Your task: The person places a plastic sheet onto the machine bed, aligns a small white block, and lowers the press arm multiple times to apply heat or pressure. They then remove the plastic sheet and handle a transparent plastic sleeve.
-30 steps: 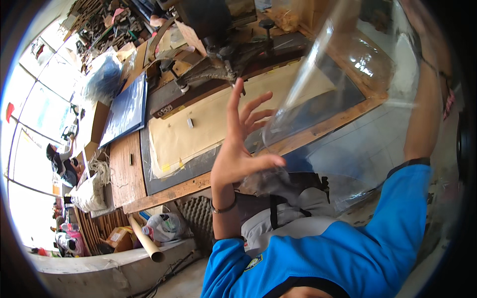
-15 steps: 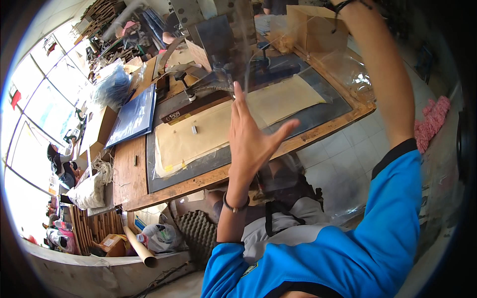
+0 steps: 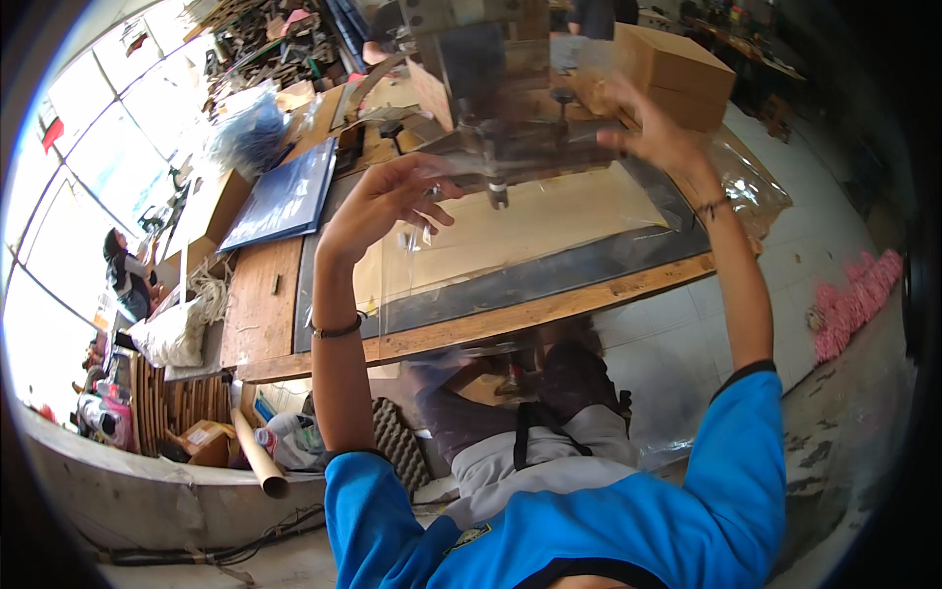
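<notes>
My left hand is raised over the left part of the worktable, its fingers bent around the edge of a clear plastic sheet that hangs down from it. My right hand is up at the right, fingers spread and blurred by motion; I see nothing gripped in it. Between the hands a metal press part with a forked tip stands over the table. Below lies a large cream sheet on a dark mat. The clear sheet's full outline is hard to make out.
The wooden table edge runs in front of me. A blue panel and bundled clear plastic lie left. A cardboard box stands back right, beside crumpled clear film. A pink bundle sits far right; a cardboard tube leans lower left.
My right hand has come down into view from above the upper edge. My left hand has moved left, and its straight fingers have bent. The view has shifted slightly.
</notes>
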Demonstrator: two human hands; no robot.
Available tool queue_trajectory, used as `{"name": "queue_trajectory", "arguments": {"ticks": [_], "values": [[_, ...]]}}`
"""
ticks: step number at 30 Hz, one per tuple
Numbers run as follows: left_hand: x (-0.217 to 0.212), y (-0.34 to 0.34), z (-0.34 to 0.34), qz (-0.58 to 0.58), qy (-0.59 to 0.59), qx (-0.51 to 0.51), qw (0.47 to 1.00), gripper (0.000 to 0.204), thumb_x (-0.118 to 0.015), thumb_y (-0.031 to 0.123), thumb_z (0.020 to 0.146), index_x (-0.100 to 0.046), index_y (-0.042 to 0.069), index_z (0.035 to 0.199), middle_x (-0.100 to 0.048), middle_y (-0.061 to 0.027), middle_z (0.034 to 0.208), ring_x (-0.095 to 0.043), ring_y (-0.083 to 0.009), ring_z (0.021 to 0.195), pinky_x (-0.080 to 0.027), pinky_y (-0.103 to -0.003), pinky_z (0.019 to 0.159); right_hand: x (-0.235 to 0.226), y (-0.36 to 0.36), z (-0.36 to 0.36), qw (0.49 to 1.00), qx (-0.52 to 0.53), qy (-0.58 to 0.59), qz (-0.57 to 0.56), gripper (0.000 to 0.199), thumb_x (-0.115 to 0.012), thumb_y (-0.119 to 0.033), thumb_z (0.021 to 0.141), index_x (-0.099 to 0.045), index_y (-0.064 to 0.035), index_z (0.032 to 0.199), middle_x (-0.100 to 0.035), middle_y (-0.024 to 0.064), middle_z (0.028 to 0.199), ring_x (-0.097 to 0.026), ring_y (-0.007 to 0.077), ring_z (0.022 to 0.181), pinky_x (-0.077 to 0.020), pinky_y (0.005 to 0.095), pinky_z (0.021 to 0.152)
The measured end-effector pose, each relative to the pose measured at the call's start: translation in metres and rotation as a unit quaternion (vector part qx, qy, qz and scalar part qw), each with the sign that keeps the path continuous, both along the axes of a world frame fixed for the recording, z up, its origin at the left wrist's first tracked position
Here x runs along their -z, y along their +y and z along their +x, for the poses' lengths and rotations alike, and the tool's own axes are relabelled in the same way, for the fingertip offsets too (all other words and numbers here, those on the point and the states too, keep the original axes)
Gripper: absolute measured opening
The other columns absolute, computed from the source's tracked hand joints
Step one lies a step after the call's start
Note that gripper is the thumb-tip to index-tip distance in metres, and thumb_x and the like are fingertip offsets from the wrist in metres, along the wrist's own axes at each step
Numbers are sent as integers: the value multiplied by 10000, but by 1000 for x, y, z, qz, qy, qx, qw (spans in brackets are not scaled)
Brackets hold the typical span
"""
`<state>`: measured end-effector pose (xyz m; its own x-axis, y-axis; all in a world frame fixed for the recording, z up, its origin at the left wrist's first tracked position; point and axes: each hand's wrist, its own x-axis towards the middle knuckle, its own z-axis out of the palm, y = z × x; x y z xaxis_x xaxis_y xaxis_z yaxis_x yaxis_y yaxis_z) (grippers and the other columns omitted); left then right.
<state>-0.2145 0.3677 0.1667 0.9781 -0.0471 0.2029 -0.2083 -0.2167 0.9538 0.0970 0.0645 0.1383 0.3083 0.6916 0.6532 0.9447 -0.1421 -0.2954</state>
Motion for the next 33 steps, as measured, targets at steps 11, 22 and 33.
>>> {"name": "queue_trajectory", "arguments": {"ticks": [11, 22, 33], "values": [[-2, 21, -8, 125, 19, -104, 986, 225, -511, 188, 1055, -665, 37, 1118, -668, -46, 883, -628, -91, 603, -524, -220, 520, 70, 8, -49, 889, -119, 442, 13, 279, -727, -183, 952, -580, -73, 1162, -618, -9, 936, -608, 82, 839, -549, 276, 764], [-19, 35, -26, 296, 20, -157, 942, 204, -709, 118, 907, -721, -4, 1071, -737, -39, 894, -624, -84, 625, -513, -265, 524, 24, -2, -81, 905, -183, 276, 269, 276, -702, -220, 969, -549, -70, 1144, -657, 122, 1136, -667, 168, 908, -570, 304, 775], [-26, 15, -63, 535, -110, -289, 786, 221, -823, 308, 820, -787, 150, 970, -763, -10, 886, -642, -140, 629, -504, -317, 609, 9, -33, -100, 999, 25, -26, 37, 279, -824, -194, 822, -713, -99, 1059, -623, -19, 756, -520, 73, 633, -393, 239, 555]]}}
